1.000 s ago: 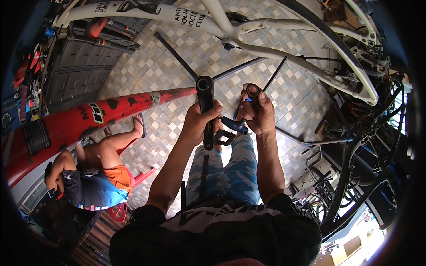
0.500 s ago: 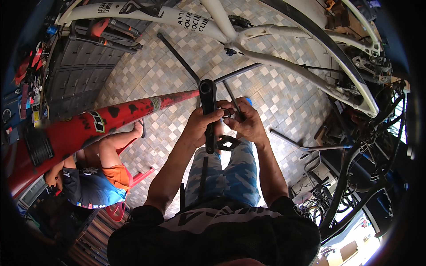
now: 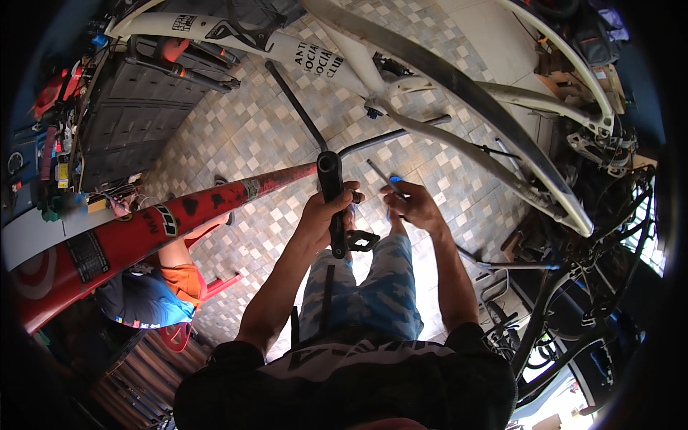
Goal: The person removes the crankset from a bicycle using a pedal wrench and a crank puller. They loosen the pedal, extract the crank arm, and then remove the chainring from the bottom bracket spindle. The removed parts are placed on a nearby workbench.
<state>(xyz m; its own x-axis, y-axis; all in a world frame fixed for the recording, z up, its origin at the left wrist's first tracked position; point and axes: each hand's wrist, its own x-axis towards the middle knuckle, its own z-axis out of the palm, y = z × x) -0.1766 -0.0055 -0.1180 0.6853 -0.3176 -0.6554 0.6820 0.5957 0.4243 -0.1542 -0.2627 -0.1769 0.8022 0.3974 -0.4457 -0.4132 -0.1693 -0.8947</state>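
A black crank arm point(image 3: 330, 179) stands nearly upright in front of me, with a black pedal point(image 3: 362, 241) beside its lower end. My left hand point(image 3: 324, 217) is closed around the crank arm; a small dark round part point(image 3: 357, 196) shows at its fingertips. To its right, apart from the crank, my right hand point(image 3: 417, 208) is closed on a slim dark rod-like tool point(image 3: 378, 173). The tool's far end points up and left over the tiled floor. Its exact kind I cannot make out.
A worn red tube point(image 3: 208, 197) slants in from the left toward the crank. Overhead hangs a white bicycle frame point(image 3: 301, 54). Dark stand legs point(image 3: 295, 100) rest on the tiled floor point(image 3: 251, 122). A seated person point(image 3: 154, 294) is at left; bicycle parts point(image 3: 573, 279) crowd the right.
My right hand has drawn away to the right from the crank and my left hand, its tool now lower. The small dark part stays at my left fingertips. The whole view has shifted slightly.
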